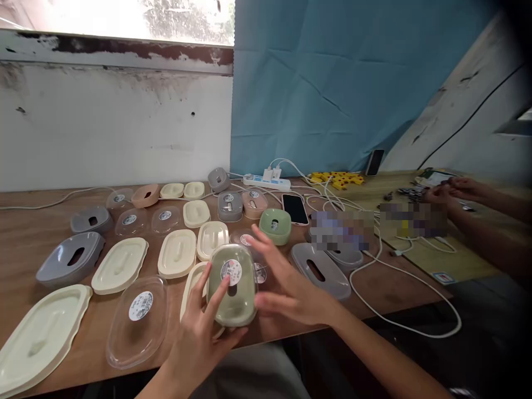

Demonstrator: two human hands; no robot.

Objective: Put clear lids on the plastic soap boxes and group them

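Note:
My left hand (203, 321) grips a green plastic storage box (222, 316) with a clear lid bearing a round white label. Its fingers rest on the lid and left side, and the box is tilted toward me. My right hand (286, 288) has its fingers spread; its thumb is at the box's right edge, and whether it touches is hard to tell. Behind the box, a cream slotted panel (191, 291) and a clear lid with a label (260, 272) are partly hidden. A smaller green box (275, 226) stands just beyond my right fingertips.
Cream panels (120, 266), clear lids (139, 327) and grey boxes (70, 257) cover the left of the table. A phone (295, 209), power strip (266, 182) and grey boxes (320, 271) lie rightward. A white cable (399, 327) hangs over the edge. Another person's hands (453, 191) work at right.

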